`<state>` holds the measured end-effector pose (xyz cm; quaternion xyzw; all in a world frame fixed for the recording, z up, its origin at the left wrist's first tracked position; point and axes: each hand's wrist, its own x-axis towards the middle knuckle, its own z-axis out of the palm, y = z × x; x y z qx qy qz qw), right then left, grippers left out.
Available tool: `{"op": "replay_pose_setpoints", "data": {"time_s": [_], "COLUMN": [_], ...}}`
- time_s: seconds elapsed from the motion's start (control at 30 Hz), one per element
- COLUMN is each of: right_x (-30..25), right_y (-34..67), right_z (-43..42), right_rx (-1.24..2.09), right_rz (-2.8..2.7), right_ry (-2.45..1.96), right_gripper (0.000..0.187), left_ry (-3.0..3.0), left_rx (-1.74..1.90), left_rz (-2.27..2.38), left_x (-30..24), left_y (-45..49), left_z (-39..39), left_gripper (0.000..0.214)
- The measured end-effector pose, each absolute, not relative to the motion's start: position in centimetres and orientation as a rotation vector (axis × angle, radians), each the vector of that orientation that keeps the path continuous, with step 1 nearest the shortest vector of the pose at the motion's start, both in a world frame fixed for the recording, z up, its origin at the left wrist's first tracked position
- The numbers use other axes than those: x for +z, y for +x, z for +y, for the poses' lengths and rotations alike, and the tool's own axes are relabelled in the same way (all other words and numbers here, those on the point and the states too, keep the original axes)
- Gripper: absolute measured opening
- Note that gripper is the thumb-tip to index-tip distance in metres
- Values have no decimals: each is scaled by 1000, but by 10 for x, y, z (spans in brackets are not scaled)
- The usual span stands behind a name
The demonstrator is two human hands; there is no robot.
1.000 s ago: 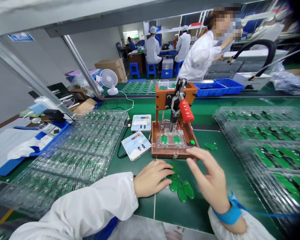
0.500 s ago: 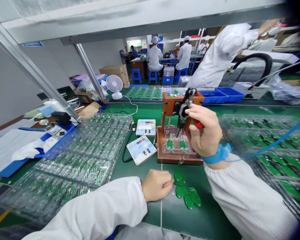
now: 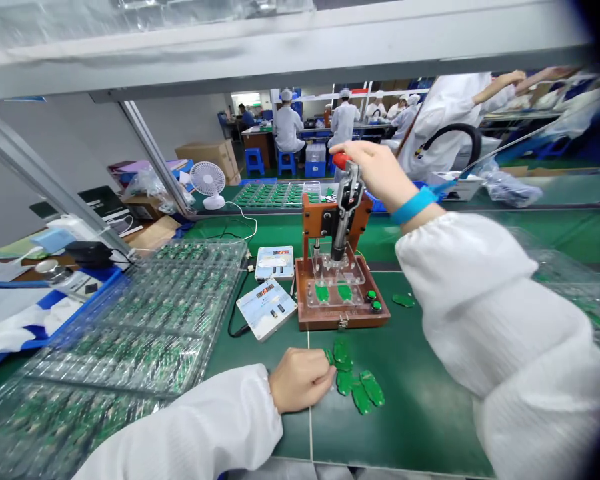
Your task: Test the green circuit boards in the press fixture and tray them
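Note:
My right hand (image 3: 380, 172) is closed on the red knob (image 3: 340, 161) of a toggle clamp's lever, which points upward. The clamp (image 3: 347, 207) is mounted on an orange-brown test fixture (image 3: 344, 319). Its clear plate is raised above two green circuit boards (image 3: 322, 293) lying in the nest. Down on the bench, my left hand (image 3: 300, 379) rests with curled fingers, and the edge of a small green circuit board (image 3: 329, 357) shows at them. Several loose circuit boards (image 3: 361, 399) lie just right of that hand.
Two white display boxes (image 3: 267, 308) stand left of the fixture. Clear trays of boards (image 3: 145, 320) fill the left side; more trays (image 3: 595, 300) sit at right, partly behind my sleeve. One board (image 3: 403, 301) lies right of the fixture. A small fan (image 3: 208, 179) stands behind.
My right hand has swung the lever from lowered to upright, and the fixture's clear plate has risen off the boards. The view has shifted; my left hand stays by the loose boards.

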<state>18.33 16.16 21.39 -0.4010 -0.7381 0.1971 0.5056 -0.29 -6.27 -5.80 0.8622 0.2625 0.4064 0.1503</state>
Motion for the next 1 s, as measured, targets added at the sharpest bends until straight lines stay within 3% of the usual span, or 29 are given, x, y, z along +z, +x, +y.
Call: {"op": "replay_pose_setpoints", "data": {"time_s": [0.07,0.23,0.43,0.53,0.63,0.8,0.93,1.0], "right_x": [187,91,7,-1,2,12,15,10], "right_y": [198,241,231,215,210,217,223,220], "right_z": [156,100,40,33,37,30,-11,-35], "right_rx": [380,210,370,445,538,783,991,1066], "right_rz": [-1737,-1502,-1752,-1843,-1842,-1702,-1546,-1510], "right_ry": [-946,-1075,-1164,-1141,-1127,-1132,-1129,-1121], "right_gripper": [23,34,20,17,11,13,18,30], "left_ry": [2428,2302,2394,2445,2432,2206,1833,1756], "left_rx": [1218,1391,1195,953,848,1107,1256,1252], "left_rz": [742,766,1345,1490,1562,1514,1631,1623], "left_x": [-54,-28,-1,3,6,12,6,1], "left_y": [-2,-8,-16,-8,1,-2,-6,-1], "left_z": [-65,-56,-1,21,30,16,-23,-45], "left_gripper": [37,8,32,38,29,24,44,46]}}
